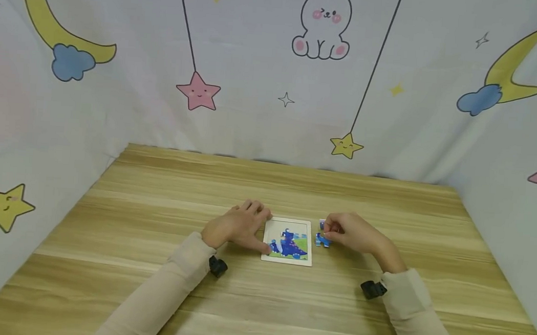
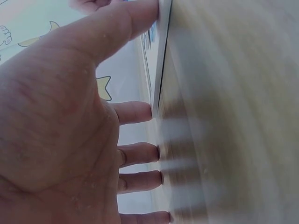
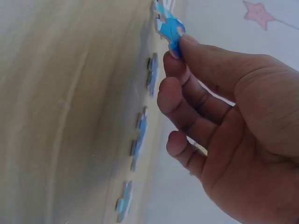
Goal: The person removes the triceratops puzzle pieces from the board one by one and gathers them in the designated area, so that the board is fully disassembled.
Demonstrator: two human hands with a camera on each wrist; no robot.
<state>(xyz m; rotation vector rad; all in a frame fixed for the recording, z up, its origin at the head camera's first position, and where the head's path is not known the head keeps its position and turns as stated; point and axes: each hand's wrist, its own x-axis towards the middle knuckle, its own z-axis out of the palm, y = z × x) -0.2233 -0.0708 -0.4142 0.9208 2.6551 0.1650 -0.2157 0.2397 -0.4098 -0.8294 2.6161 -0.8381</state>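
A square puzzle tray with a pale border (image 1: 287, 262) lies on the table, partly filled with pieces that show a blue dinosaur (image 1: 291, 244) on green. My left hand (image 1: 239, 226) spans the tray's left side. Its thumb (image 2: 133, 18) rests on the tray near the lower left corner, while the index fingertip touches the border higher up and the other fingertips rest on the table. Just right of the tray, my right hand (image 1: 356, 232) pinches a blue puzzle piece (image 3: 171, 31) between thumb and index finger, with the remaining fingers loosely bent.
Several loose puzzle pieces lie on the table beside the right hand, among them a blue one (image 3: 153, 77), a longer one (image 3: 139, 140) and a light blue one (image 3: 124, 201). White printed cloth (image 1: 252, 130) encloses the wooden tabletop (image 1: 194, 178) at the back and sides.
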